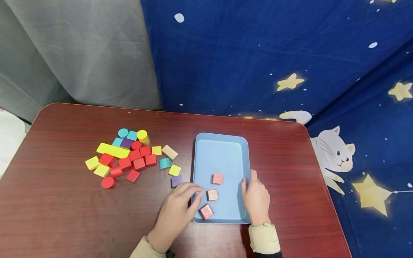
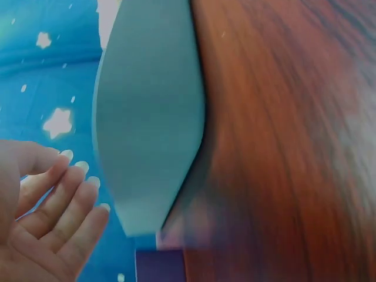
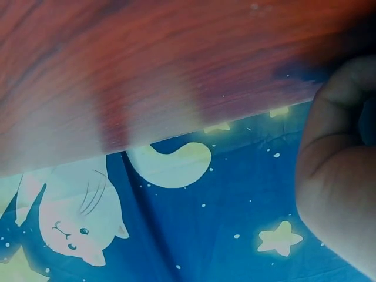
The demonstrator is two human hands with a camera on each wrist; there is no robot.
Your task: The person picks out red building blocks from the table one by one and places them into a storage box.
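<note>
A light blue tray [image 1: 222,150] lies on the table with three pinkish cubes in it: a pink cube [image 1: 217,178], a paler cube [image 1: 212,195] and a tilted red-pink cube [image 1: 206,211]. Over the tray's near left edge hovers my left hand [image 1: 177,208], thumb and forefinger bent toward each other with nothing between them. Its fingers [image 2: 70,208] look loose beside the tray's wall [image 2: 150,117] in the left wrist view. My right hand [image 1: 257,199] holds the tray's right rim, thumb on the inner side. A purple block [image 1: 176,181] sits just beyond the left hand.
Left of the tray spreads a pile of blocks: several red cubes [image 1: 139,164], a long yellow block [image 1: 113,150], a yellow cylinder [image 1: 143,137] and a teal half-round block [image 1: 165,163]. Curtains, one grey [image 1: 106,53] and one blue [image 1: 226,53], hang behind the table [image 1: 58,208].
</note>
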